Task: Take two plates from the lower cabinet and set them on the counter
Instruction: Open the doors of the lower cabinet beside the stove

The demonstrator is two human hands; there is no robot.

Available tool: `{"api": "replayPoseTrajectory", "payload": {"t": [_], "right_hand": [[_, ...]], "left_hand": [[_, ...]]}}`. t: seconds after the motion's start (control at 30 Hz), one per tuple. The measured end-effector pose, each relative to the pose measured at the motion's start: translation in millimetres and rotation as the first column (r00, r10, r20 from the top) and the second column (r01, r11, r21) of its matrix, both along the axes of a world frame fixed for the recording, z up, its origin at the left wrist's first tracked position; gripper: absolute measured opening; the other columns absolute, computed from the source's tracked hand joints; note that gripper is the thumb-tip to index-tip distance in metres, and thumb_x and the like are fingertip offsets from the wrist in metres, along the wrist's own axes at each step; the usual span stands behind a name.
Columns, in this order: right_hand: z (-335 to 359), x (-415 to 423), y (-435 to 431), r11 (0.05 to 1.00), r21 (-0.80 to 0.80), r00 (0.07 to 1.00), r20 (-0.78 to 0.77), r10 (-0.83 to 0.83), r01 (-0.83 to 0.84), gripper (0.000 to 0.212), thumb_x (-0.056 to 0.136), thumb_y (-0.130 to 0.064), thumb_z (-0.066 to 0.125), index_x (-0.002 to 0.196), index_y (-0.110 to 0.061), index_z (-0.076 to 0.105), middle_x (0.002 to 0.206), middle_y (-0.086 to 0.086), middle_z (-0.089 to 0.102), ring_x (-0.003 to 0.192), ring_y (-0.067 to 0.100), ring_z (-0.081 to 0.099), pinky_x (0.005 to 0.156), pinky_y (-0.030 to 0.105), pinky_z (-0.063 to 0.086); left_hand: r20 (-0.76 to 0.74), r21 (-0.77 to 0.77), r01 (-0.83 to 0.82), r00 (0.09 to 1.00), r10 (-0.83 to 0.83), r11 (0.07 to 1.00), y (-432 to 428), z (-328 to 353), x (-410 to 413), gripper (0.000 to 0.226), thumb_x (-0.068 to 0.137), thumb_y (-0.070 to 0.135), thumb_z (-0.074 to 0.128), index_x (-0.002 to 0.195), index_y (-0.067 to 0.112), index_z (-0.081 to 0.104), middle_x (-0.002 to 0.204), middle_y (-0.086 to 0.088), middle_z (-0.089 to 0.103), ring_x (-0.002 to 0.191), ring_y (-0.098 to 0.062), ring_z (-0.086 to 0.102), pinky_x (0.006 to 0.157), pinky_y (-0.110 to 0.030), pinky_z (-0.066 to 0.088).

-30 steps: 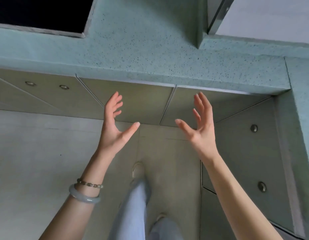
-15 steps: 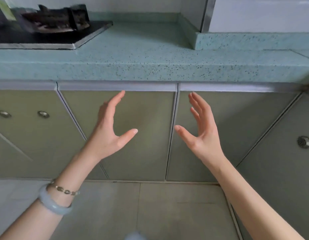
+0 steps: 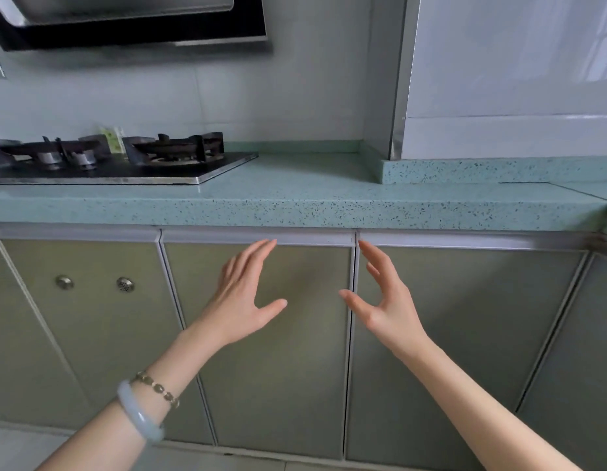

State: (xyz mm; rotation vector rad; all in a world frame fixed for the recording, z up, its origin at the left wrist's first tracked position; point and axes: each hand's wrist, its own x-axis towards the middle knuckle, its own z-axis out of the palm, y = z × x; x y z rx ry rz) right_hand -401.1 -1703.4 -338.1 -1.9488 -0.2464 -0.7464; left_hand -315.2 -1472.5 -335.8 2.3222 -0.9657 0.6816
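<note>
Green, knobless cabinet door (image 3: 261, 368) could slip from the left hand (image 3: 240, 300) and right hand (image 3: 387, 304), both spread and empty.

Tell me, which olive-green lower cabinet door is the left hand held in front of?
The olive-green door just right of the one with two round metal knobs; the left hand is spread before its upper half.

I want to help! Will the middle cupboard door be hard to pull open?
Probably light: the middle cupboard door looks like a thin panel in a slim metal frame. Likely slippery to grab, since no knob shows on it.
</note>
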Motion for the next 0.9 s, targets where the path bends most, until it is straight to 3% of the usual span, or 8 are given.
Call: {"api": "replayPoseTrajectory", "payload": {"t": [0.07,0.13,0.17,0.23,0.3,0.47,0.77,0.9], "right_hand": [[5,3,9,0.968,0.246,0.998,-0.014,0.061,-0.056,0.061,0.086,-0.002,0.065,0.137,-0.024,0.041,0.142,-0.007,0.047,0.133,0.002,0.042,0.107,0.019,0.036],[12,10,19,0.746,0.654,0.982,-0.02,0.187,-0.129,0.053,0.089,0.011,0.053,0.132,-0.018,0.044,0.139,0.009,0.05,0.129,0.017,0.049,0.103,0.027,0.042],[18,15,24,0.54,0.827,0.962,0.001,0.271,-0.153,0.052,0.089,0.016,0.047,0.132,-0.012,0.043,0.14,0.017,0.048,0.129,0.024,0.05,0.102,0.032,0.043],[28,27,32,0.213,0.967,0.931,0.058,0.359,-0.142,0.052,0.089,0.02,0.038,0.137,-0.002,0.038,0.142,0.026,0.042,0.131,0.033,0.046,0.101,0.039,0.043],[36,37,39,0.119,0.986,0.921,0.061,0.386,-0.115,0.054,0.091,0.018,0.036,0.142,0.001,0.031,0.145,0.025,0.038,0.133,0.033,0.043,0.101,0.04,0.042],[43,50,40,0.111,0.991,0.93,0.033,0.366,-0.078,0.058,0.091,0.015,0.038,0.145,-0.002,0.027,0.147,0.019,0.039,0.135,0.028,0.041,0.111,0.042,0.034],[40,51,29,0.121,0.987,0.916,0.047,0.399,-0.103,0.059,0.087,0.022,0.03,0.141,-0.002,0.032,0.141,0.018,0.044,0.134,0.031,0.041,0.102,0.042,0.039],[35,27,15,0.294,0.949,0.888,-0.037,0.458,-0.112,0.041,0.086,0.022,0.035,0.12,0.003,0.049,0.12,0.016,0.06,0.117,0.029,0.057,0.089,0.034,0.05]], "left_hand": [[-0.328,-0.507,0.006,0.924,-0.199,0.862,-12,8,-4,0.072,0.08,0.023,0.069,0.143,0.022,0.033,0.146,0.003,0.037,0.133,-0.009,0.035,0.109,-0.024,0.026],[-0.409,-0.9,-0.214,0.718,-0.563,0.381,-27,20,-5,0.048,0.087,0.013,0.058,0.134,0.013,0.044,0.136,-0.005,0.05,0.118,-0.014,0.05,0.094,-0.026,0.04],[-0.366,-0.923,-0.335,0.614,-0.699,0.189,-34,26,-3,0.039,0.092,0.011,0.051,0.13,0.008,0.047,0.133,-0.008,0.053,0.114,-0.017,0.053,0.09,-0.027,0.042],[-0.29,-0.888,-0.459,0.497,-0.818,0.036,-46,35,1,0.033,0.095,0.015,0.047,0.126,0.004,0.048,0.136,-0.013,0.052,0.118,-0.023,0.053,0.094,-0.031,0.042],[-0.28,-0.865,-0.502,0.464,-0.84,0.011,-55,39,3,0.038,0.096,0.017,0.047,0.131,0.001,0.045,0.139,-0.015,0.048,0.129,-0.027,0.047,0.102,-0.035,0.039],[-0.293,-0.849,-0.527,0.432,-0.853,0.025,-61,40,12,0.044,0.097,0.018,0.045,0.136,0.0,0.043,0.142,-0.014,0.048,0.129,-0.025,0.047,0.103,-0.037,0.037],[-0.255,-0.817,-0.576,0.37,-0.894,-0.005,-65,50,7,0.031,0.093,0.005,0.039,0.12,-0.002,0.053,0.133,-0.012,0.053,0.131,-0.024,0.047,0.104,-0.033,0.037],[-0.231,-0.803,-0.596,0.329,-0.916,-0.012,-52,51,-10,0.023,0.09,0.005,0.042,0.104,-0.004,0.057,0.116,-0.013,0.059,0.127,-0.026,0.05,0.106,-0.035,0.038]]}}
